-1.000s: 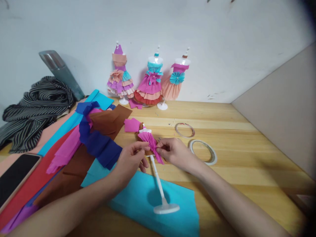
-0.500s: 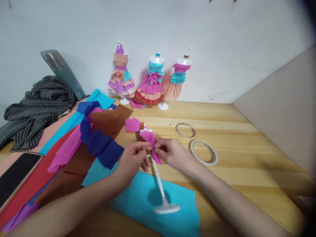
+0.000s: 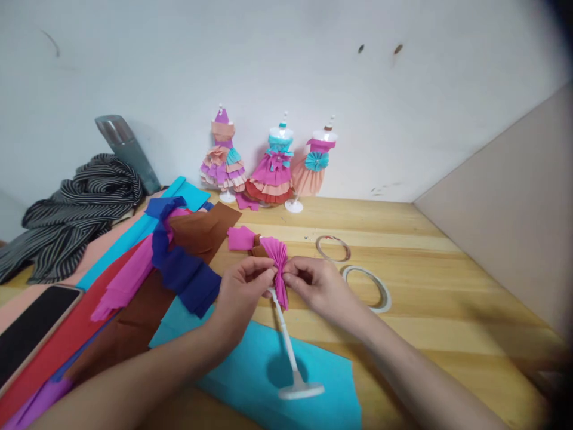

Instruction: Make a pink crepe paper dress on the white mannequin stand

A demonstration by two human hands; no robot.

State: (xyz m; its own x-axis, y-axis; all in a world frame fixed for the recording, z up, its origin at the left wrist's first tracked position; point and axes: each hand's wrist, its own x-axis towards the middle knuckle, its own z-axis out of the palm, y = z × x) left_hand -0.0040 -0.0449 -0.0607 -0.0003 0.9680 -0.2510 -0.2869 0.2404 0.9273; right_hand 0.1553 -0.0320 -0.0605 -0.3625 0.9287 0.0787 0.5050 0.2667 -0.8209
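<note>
A pleated pink paper bow (image 3: 279, 255) fans out above and below its pinched middle. My left hand (image 3: 244, 286) pinches it from the left, thumb against fingertips. From the right, my right hand (image 3: 316, 283) is closed on the same middle. Behind the bow lies a small mannequin, mostly hidden, with its white stand (image 3: 286, 340) pointing toward me. Brown paper (image 3: 258, 249) shows at its upper body. The stand's round base is over a turquoise paper sheet (image 3: 326, 376).
Three dressed mini mannequins (image 3: 271, 173) stand by the wall. Two tape rolls (image 3: 388, 298) lie on the right. At left are coloured crepe papers (image 3: 120, 286), a dark blue strip (image 3: 188, 272), a phone (image 3: 36, 328), a striped cloth (image 3: 85, 203) and a leaning bottle (image 3: 129, 149).
My left fingertips have come onto the bow's middle, where they were loosely spread before. The bow now stands more upright between both hands. The camera view has tilted upward slightly.
</note>
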